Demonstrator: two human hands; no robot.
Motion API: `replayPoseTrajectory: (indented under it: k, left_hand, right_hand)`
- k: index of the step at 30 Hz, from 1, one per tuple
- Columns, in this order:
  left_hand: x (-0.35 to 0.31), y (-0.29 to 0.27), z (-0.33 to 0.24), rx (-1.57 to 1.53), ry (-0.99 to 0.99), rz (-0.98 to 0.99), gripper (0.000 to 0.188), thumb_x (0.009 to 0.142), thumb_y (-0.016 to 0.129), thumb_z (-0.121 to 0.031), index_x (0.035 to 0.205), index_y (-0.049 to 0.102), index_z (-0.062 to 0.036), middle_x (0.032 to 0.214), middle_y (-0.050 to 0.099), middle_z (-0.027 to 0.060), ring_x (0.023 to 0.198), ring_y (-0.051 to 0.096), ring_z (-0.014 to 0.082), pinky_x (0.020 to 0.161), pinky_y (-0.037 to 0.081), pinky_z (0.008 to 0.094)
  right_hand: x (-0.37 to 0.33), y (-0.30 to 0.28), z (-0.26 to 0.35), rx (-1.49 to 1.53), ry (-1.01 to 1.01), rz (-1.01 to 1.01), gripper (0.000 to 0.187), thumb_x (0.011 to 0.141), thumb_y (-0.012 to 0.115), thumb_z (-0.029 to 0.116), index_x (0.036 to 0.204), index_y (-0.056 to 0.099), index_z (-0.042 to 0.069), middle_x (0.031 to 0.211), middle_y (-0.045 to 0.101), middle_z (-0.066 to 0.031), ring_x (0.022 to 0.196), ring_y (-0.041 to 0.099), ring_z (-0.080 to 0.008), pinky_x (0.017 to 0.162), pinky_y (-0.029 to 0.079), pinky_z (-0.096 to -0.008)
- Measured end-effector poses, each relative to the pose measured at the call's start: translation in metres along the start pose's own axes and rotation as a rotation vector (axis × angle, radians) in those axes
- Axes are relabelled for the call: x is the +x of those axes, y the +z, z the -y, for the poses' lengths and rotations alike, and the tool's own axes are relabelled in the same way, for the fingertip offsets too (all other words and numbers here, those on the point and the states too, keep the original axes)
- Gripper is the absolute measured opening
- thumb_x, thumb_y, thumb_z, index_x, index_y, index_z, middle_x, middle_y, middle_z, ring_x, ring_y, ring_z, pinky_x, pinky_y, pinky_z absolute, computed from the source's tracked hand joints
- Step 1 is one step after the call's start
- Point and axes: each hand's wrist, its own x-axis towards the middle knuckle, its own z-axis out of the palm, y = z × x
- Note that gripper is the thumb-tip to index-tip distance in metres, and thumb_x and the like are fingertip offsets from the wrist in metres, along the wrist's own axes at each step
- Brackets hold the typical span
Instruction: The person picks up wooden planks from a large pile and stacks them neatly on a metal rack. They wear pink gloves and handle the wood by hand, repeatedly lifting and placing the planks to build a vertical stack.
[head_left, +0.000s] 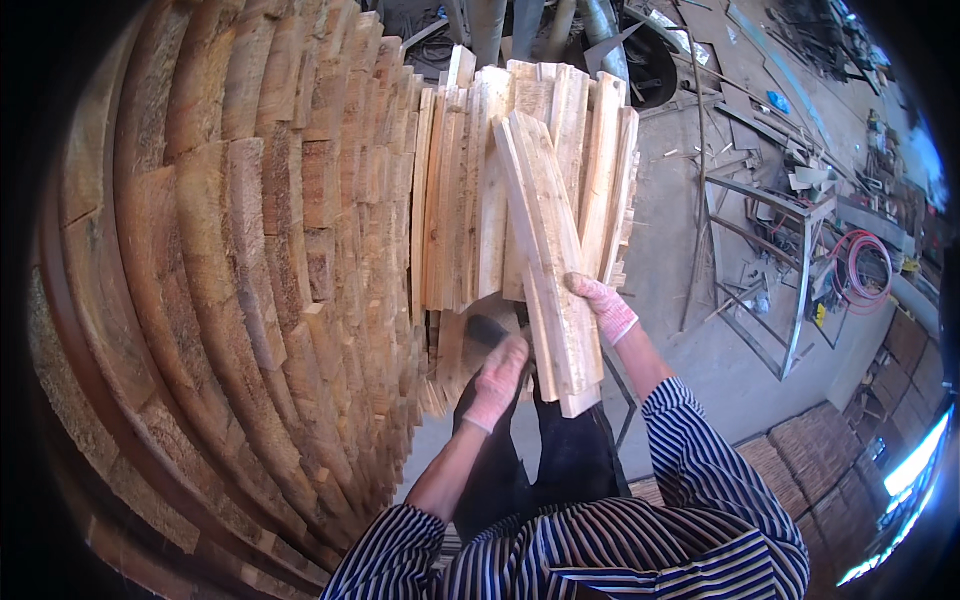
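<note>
My right hand [604,304], in a pink knit glove, is closed around the right edge of a few long pale wooden boards [556,260]. They lean at a slant, their upper ends over a stack of similar boards [490,190] and their lower ends over my legs. My left hand [497,382], gloved the same way, is just left of the boards' lower part. Its fingers look stretched out, seen mostly from the side, with nothing visible in them. A small gap seems to part it from the boards.
A tall wall of stacked rough boards [240,220] fills the left side. On the right stand a metal frame [800,260] and a coiled red hose [862,270] on the grey floor [665,230]. Metal pipes [487,30] and scraps lie at the back, flat wooden bundles [820,445] at lower right.
</note>
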Motion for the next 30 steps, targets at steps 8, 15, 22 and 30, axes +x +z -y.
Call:
replayPoseTrajectory:
  k: [8, 15, 22, 30]
  left_hand:
    - [0.161, 0.005, -0.036, 1.361, 0.283, -0.737, 0.091, 0.092, 0.069, -0.052, 0.156, 0.032, 0.0007, 0.164, 0.027, 0.0264, 0.152, 0.025, 0.0445, 0.12, 0.029, 0.0535]
    - [0.182, 0.055, -0.001, 1.2, 0.343, -0.774, 0.084, 0.086, 0.076, -0.033, 0.154, 0.033, -0.01, 0.159, 0.034, 0.023, 0.147, 0.031, 0.045, 0.118, 0.033, 0.0558]
    - [0.18, 0.03, -0.062, 0.852, 0.217, -0.27, 0.082, 0.079, 0.077, -0.019, 0.15, 0.04, -0.0023, 0.137, 0.06, 0.0277, 0.126, 0.06, 0.0398, 0.108, 0.048, 0.0427]
    - [-0.064, 0.054, -0.071, 0.255, 0.167, 0.14, 0.084, 0.085, 0.078, -0.018, 0.153, 0.035, 0.0045, 0.139, 0.059, 0.0184, 0.125, 0.059, 0.0272, 0.108, 0.047, 0.0365]
  right_hand:
    - [-0.035, 0.002, 0.002, 0.231, -0.008, -0.126, 0.073, 0.079, 0.09, 0.032, 0.136, 0.06, -0.002, 0.123, 0.071, -0.0147, 0.114, 0.069, -0.0264, 0.1, 0.057, -0.0422]
    - [-0.074, 0.001, 0.009, 0.207, -0.108, 0.002, 0.082, 0.078, 0.091, 0.03, 0.143, 0.053, -0.004, 0.133, 0.066, -0.0188, 0.117, 0.068, -0.0306, 0.102, 0.056, -0.0469]
    - [-0.107, -0.006, 0.023, -0.017, -0.126, -0.119, 0.09, 0.077, 0.09, 0.038, 0.144, 0.05, -0.007, 0.131, 0.067, -0.0156, 0.114, 0.068, -0.0261, 0.1, 0.056, -0.0415]
    - [-0.098, 0.054, -0.005, 0.031, -0.128, -0.096, 0.066, 0.09, 0.079, 0.038, 0.139, 0.06, -0.002, 0.132, 0.068, -0.0126, 0.119, 0.065, -0.0232, 0.108, 0.049, -0.0384]
